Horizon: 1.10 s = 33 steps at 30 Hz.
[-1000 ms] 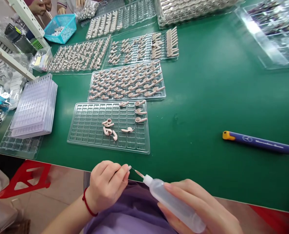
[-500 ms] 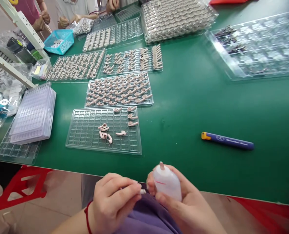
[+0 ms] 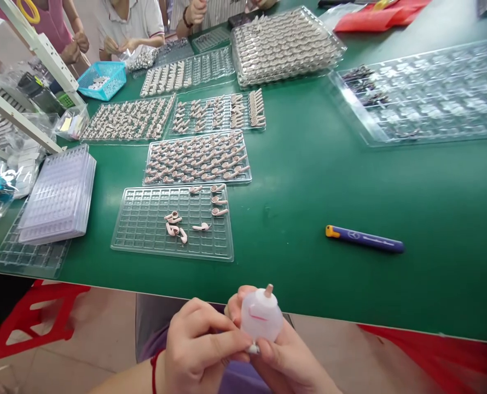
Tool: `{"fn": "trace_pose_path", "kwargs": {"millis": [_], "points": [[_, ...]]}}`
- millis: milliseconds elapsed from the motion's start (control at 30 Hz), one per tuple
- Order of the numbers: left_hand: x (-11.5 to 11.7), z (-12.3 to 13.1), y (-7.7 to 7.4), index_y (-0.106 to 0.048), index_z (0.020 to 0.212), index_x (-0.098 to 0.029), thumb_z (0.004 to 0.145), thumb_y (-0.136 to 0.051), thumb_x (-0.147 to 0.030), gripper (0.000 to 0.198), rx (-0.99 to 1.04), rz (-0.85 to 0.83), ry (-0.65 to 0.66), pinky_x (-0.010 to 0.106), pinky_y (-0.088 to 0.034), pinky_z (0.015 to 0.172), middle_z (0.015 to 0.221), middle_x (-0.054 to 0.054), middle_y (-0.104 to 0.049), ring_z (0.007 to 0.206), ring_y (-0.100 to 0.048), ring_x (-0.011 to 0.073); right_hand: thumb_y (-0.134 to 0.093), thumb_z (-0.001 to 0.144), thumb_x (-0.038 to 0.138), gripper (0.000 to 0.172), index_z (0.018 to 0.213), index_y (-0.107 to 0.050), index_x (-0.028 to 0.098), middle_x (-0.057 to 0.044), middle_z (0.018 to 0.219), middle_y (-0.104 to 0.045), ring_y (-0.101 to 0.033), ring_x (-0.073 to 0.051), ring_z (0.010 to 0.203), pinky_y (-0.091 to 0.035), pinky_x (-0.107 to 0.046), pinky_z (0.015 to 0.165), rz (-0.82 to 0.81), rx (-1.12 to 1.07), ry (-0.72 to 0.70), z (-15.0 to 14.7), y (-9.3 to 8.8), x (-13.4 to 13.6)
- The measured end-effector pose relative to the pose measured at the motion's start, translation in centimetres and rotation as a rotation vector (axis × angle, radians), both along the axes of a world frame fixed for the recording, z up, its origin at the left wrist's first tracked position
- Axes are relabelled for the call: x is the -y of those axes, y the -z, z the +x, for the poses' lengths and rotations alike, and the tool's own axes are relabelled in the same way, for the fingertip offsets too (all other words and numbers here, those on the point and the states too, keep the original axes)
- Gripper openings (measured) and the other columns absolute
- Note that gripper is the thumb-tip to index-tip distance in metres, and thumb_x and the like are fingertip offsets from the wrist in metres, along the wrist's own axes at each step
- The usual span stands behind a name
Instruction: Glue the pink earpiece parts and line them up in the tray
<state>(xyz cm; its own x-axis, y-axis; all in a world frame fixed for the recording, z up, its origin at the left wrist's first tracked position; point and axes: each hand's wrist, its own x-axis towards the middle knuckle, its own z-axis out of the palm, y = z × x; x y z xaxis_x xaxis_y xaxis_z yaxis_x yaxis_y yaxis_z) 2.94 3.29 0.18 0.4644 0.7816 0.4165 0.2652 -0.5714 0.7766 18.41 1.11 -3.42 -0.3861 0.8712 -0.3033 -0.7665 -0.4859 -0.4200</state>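
My right hand [image 3: 282,347] is closed around a translucent white squeeze bottle [image 3: 264,320] with a brownish tip pointing up and a red mark on its side. My left hand [image 3: 206,345], with a red cord at the wrist, pinches a small white earbud part [image 3: 253,347], mostly hidden by the fingers. The part sits just below the bottle, close to my right thumb; whether the thumb touches it I cannot tell. In front of my hands lies a clear compartment tray [image 3: 145,238] with several pale pink earbud shells [image 3: 173,225] loose on it.
Fuller trays of earbud shells [image 3: 198,158] stand behind. A stack of clear trays [image 3: 57,197] is at left. A purple pen-shaped tool [image 3: 364,239] with an orange end lies at right, a large clear tray [image 3: 432,93] beyond. Co-workers' hands [image 3: 120,46] are at the far side.
My hands have come together, with the bottle moving left toward the small white part. The view has shifted slightly; the trays look unchanged.
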Motion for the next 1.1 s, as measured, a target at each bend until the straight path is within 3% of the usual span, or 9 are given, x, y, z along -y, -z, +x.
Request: {"fn": "trace_pose_path", "kwargs": {"millis": [367,700,833,967,1100], "points": [[0.4,0.2,0.5,-0.065,0.114,-0.018,0.095,-0.053,-0.009,0.025,0.040,0.051,-0.039,0.026,-0.051,0.070,0.080,0.005,-0.069,0.074,-0.056,0.0152,-0.083,0.072,0.035,0.032,0.094,-0.063,0.026,0.002,0.081,-0.055,-0.052,-0.008,0.066,-0.043,-0.021,0.066,-0.006,-0.145,0.005,-0.7,0.1,0.3],[-0.1,0.5,0.2,-0.066,0.109,-0.016,0.094,-0.057,-0.012,0.018,0.012,0.133,-0.063,0.027,-0.054,0.066,0.081,0.006,-0.072,0.072,-0.060,0.0152,-0.084,0.069,0.040,0.037,0.096,-0.063,0.027,0.002,0.084,-0.056,-0.050,-0.009,0.065,-0.044,-0.023,0.062,-0.072,0.030,0.067,-0.6,-0.1,0.7],[-2.6,0.5,0.1,-0.069,0.100,-0.019,0.091,-0.064,-0.017,0.011,0.008,0.095,-0.019,0.024,-0.056,0.064,0.082,0.005,-0.074,0.068,-0.066,0.0136,-0.084,0.066,0.050,0.044,0.099,-0.065,0.027,0.000,0.085,-0.057,-0.051,-0.014,0.074,-0.045,-0.026,0.068,-0.045,0.301,0.247,1.1,-0.3,-0.2],[-6.7,0.6,0.5,-0.071,0.082,-0.017,0.087,-0.069,-0.014,0.006,-0.058,0.104,-0.113,0.020,-0.054,0.061,0.073,0.002,-0.070,0.063,-0.065,0.0116,-0.080,0.071,0.049,0.036,0.096,-0.065,0.027,-0.002,0.084,-0.059,-0.051,-0.017,0.075,-0.045,-0.029,0.070,0.170,0.570,0.523,3.9,0.6,-1.7],[-10.6,1.0,1.1,-0.070,0.074,-0.017,0.092,-0.061,-0.015,0.021,-0.273,0.273,-0.079,0.022,-0.053,0.063,0.074,0.003,-0.070,0.066,-0.065,0.0125,-0.080,0.075,0.042,0.031,0.098,-0.065,0.029,-0.002,0.083,-0.061,-0.053,-0.017,0.075,-0.046,-0.030,0.071,0.200,0.634,0.582,5.5,1.4,-2.7]]}}
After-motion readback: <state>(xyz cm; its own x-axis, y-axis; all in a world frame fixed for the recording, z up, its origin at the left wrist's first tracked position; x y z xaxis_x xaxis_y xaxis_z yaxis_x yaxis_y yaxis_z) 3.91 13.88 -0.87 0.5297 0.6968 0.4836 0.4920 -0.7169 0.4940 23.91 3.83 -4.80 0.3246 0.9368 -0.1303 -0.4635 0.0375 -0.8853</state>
